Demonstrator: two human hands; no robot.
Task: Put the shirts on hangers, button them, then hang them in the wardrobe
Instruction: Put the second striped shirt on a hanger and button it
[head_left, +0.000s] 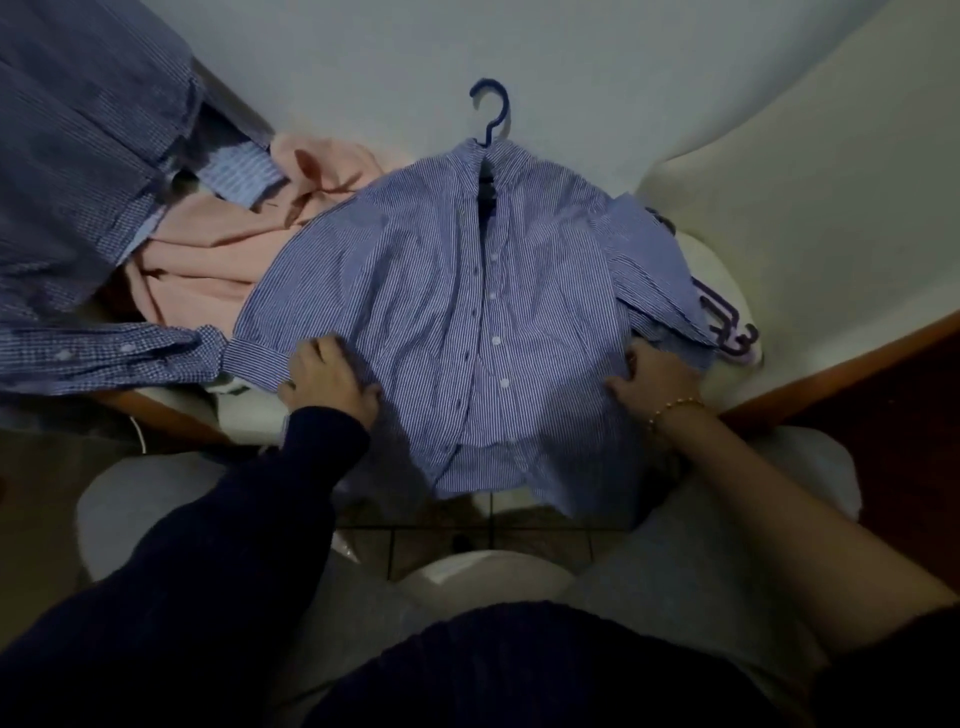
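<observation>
Handling this blue-and-white striped cotton shirt (431, 312) should be easy weight-wise. It's light and totally floppy, so it won't keep any shape by itself. It lies front up on the white bed (779, 182), middle of the scene, already on a blue plastic hanger (491, 111) whose hook sticks out past the collar at the far end. The placket looks buttoned most of the way, with the neck open.

The left hand (330, 376) has its fingers curled into the fabric at the near left side. The right hand (654, 382) grips the near right edge, thumb on top.

For lifting, I'd go for the hook rather than the hem. Thin cloth probably slides off smooth plastic shoulders if it's tugged from below.

Stuff around it:
- A crumpled pale pink shirt (223, 249) sits far left, tucked against the striped shoulder.
- A dark blue checked shirt (78, 156) is further left, one sleeve reaching close to the striped cuff.
- A bunch of purple spare hangers (727, 322) is on the right, partly under the striped sleeve, so that's the likely snag.

No wardrobe in view.
</observation>
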